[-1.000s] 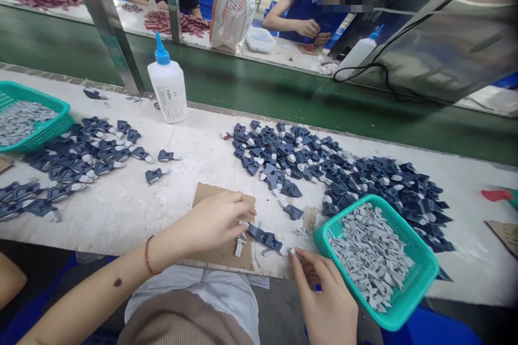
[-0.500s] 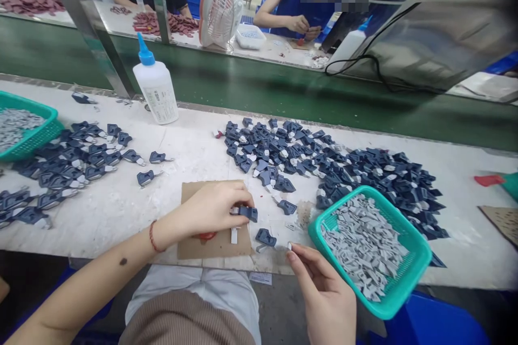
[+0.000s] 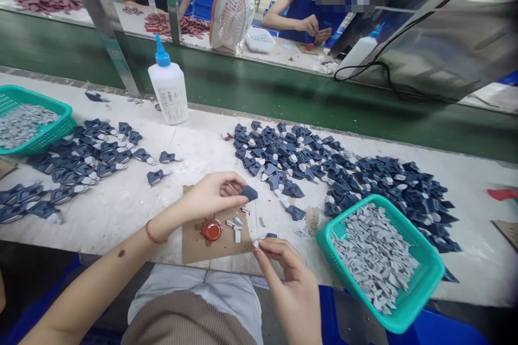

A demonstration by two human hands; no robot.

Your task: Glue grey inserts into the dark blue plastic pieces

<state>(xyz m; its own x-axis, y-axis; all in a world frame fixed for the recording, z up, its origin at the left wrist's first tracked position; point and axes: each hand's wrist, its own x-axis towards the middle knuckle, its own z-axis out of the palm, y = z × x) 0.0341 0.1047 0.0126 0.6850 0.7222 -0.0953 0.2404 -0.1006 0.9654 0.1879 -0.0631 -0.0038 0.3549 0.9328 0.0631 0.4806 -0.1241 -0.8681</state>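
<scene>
My left hand (image 3: 226, 191) pinches a dark blue part (image 3: 250, 193) above the back edge of a brown cardboard piece (image 3: 192, 245). On the cardboard sit a round red dish (image 3: 211, 229) and a few small grey pieces (image 3: 237, 235). My right hand (image 3: 285, 269) holds a small light grey piece (image 3: 256, 244) between thumb and forefinger, by the cardboard's right edge. Behind its fingers a dark blue part (image 3: 272, 235) shows partly. Right of this hand stands a green basket (image 3: 421, 296) filled with grey pieces (image 3: 376, 253).
A large pile of dark blue parts (image 3: 291, 153) lies behind. More parts (image 3: 76, 161) and a second green basket (image 3: 48, 142) are at left. A white glue bottle (image 3: 170, 94) stands at the back edge. Two people work across the green strip (image 3: 243, 83).
My left hand has lifted off the cardboard with its blue part, uncovering the red dish. My right hand has moved left with its grey piece, partly covering the loose blue part.
</scene>
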